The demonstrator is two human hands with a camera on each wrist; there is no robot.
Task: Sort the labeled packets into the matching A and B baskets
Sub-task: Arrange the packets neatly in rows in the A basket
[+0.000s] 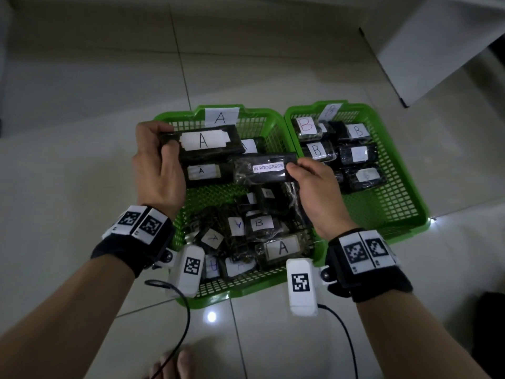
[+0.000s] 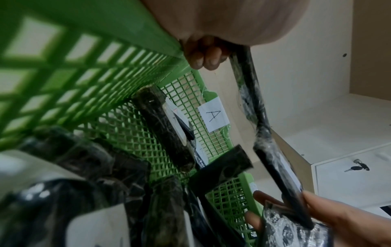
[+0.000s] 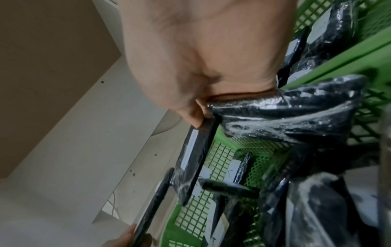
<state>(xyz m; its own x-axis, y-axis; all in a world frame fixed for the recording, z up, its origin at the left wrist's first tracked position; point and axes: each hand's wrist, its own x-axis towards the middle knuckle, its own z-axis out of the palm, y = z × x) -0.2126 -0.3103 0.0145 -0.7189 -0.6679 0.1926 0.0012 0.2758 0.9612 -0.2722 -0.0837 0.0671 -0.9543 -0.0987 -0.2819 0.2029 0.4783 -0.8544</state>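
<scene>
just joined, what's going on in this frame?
A person is sorting black packets between two green baskets. The left hand grips a packet labeled A over the A basket. The right hand pinches a packet labeled IN PROGRESS. The B basket already holds several B packets; a mixed pile remains nearer the person.

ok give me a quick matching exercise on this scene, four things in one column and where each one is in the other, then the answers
Things:
1. packet labeled A
2. packet labeled IN PROGRESS
3. packet with red B
4. packet labeled B

Places:
a. lying in the far corner of the right basket
b. held in the left hand
c. lying in the heap at the near end of the left basket
d. pinched at its end by the right hand

Pairs: 1-b, 2-d, 3-a, 4-c
</scene>
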